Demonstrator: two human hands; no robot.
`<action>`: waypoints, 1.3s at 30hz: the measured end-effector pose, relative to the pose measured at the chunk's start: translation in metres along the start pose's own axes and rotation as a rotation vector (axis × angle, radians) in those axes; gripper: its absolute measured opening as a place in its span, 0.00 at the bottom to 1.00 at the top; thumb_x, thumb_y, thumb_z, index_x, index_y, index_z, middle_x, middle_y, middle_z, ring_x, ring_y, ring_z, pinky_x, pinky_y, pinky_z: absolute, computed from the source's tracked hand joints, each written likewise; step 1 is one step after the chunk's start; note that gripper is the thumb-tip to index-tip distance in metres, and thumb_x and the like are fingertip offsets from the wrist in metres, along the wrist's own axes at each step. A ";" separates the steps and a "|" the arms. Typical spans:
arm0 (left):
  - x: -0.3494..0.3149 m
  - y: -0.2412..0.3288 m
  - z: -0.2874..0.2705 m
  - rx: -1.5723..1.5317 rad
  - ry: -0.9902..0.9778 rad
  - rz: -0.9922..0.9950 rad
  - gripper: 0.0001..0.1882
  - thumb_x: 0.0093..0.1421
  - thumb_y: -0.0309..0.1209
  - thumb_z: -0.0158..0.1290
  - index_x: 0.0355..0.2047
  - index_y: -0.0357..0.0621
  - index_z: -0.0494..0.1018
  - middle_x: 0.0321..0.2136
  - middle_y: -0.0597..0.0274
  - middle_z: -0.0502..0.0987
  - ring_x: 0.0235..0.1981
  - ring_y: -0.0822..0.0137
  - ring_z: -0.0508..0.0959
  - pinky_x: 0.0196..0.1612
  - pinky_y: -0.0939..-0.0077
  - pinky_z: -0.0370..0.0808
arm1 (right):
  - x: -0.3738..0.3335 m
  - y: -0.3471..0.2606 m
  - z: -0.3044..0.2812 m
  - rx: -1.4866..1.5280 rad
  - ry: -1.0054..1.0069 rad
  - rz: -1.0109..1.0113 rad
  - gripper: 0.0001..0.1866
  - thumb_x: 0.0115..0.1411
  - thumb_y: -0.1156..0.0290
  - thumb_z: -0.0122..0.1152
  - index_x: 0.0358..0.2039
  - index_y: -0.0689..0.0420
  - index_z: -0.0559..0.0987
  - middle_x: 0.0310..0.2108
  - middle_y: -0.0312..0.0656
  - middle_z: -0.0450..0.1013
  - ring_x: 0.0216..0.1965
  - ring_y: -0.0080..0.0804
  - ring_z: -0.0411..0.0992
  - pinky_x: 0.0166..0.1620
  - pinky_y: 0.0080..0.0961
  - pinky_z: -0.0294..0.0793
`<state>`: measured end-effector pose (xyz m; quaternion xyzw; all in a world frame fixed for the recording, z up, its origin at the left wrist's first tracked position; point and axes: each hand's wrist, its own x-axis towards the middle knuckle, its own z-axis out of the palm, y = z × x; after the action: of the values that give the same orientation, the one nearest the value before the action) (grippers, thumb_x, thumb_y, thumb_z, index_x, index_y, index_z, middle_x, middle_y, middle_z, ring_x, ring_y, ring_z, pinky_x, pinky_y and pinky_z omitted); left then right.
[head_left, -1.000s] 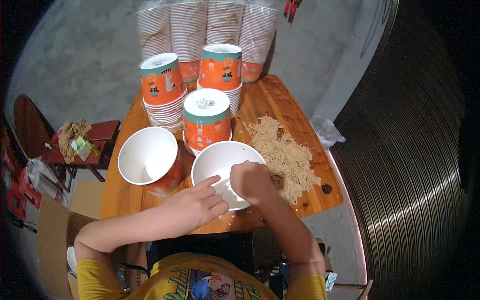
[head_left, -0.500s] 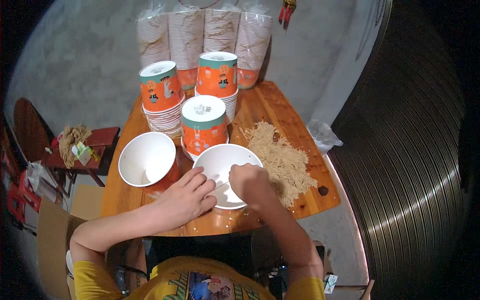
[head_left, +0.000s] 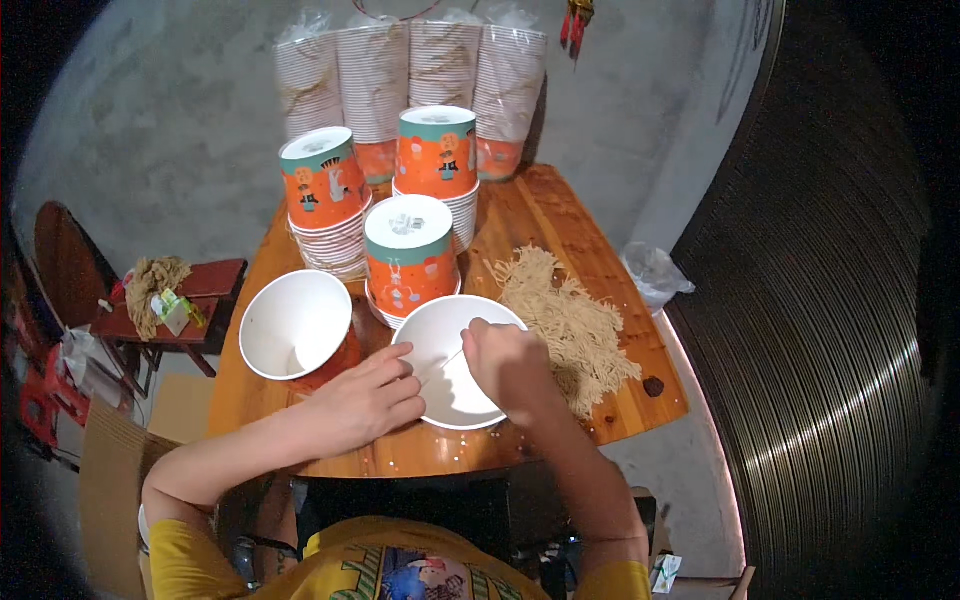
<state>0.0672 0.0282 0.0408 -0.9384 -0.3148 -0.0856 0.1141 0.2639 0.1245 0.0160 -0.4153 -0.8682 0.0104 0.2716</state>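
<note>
A white-lined paper bucket (head_left: pixel 437 328) stands at the near edge of the wooden table, its open mouth tilted toward me. My left hand (head_left: pixel 372 392) has its curled fingers at the bucket's left rim; its thumb is hidden. Over the bucket's mouth, my right hand (head_left: pixel 505 365) is closed in a pinch on a thin string (head_left: pixel 447 358). This string stretches toward the left rim, near my left fingers. Left of my hands stands a second open paper bucket (head_left: pixel 290 320). To the right lies a pile of tan strings (head_left: pixel 570 330).
Beyond my hands stand three stacks of upside-down orange and green buckets, the nearest stack (head_left: pixel 410 255) touching distance from the work. Tall bagged bucket stacks (head_left: pixel 375 90) line the wall. A dark round lump (head_left: pixel 653 386) sits near the table's right edge. A red bench (head_left: pixel 210 280) stands left.
My right fist has moved slightly up and away from me, with the string now slanting more steeply. The bucket's mouth faces me a little more. My left fingers stay at the rim.
</note>
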 end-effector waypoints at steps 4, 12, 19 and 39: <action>0.003 -0.005 -0.017 0.069 0.069 -0.091 0.08 0.47 0.29 0.52 0.30 0.45 0.73 0.33 0.61 0.65 0.41 0.61 0.68 0.50 0.66 0.67 | -0.004 0.032 -0.006 0.177 0.196 -0.219 0.07 0.59 0.71 0.52 0.35 0.56 0.77 0.22 0.42 0.72 0.21 0.32 0.72 0.22 0.28 0.69; -0.023 -0.023 0.001 -0.180 0.110 -0.355 0.07 0.45 0.28 0.54 0.27 0.41 0.73 0.32 0.58 0.65 0.36 0.62 0.69 0.38 0.69 0.70 | -0.061 0.079 -0.080 1.823 -0.162 0.367 0.11 0.60 0.72 0.46 0.42 0.60 0.72 0.29 0.42 0.72 0.27 0.32 0.72 0.29 0.24 0.71; -0.032 -0.032 0.008 0.002 0.076 -0.299 0.14 0.55 0.34 0.54 0.37 0.39 0.69 0.35 0.56 0.67 0.40 0.58 0.71 0.42 0.66 0.70 | -0.115 0.104 -0.084 1.899 0.156 0.264 0.06 0.53 0.77 0.60 0.30 0.59 0.72 0.20 0.48 0.73 0.16 0.34 0.75 0.11 0.21 0.71; 0.002 0.041 0.000 -0.333 0.147 -0.237 0.08 0.53 0.28 0.52 0.35 0.44 0.69 0.28 0.60 0.68 0.32 0.59 0.73 0.33 0.66 0.72 | -0.082 0.030 -0.061 1.117 0.240 0.465 0.05 0.57 0.71 0.50 0.26 0.58 0.69 0.20 0.34 0.63 0.17 0.16 0.55 0.19 0.13 0.54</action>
<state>0.0938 -0.0029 0.0347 -0.8918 -0.3954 -0.2175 -0.0308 0.3563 0.0723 0.0226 -0.3872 -0.5817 0.4757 0.5342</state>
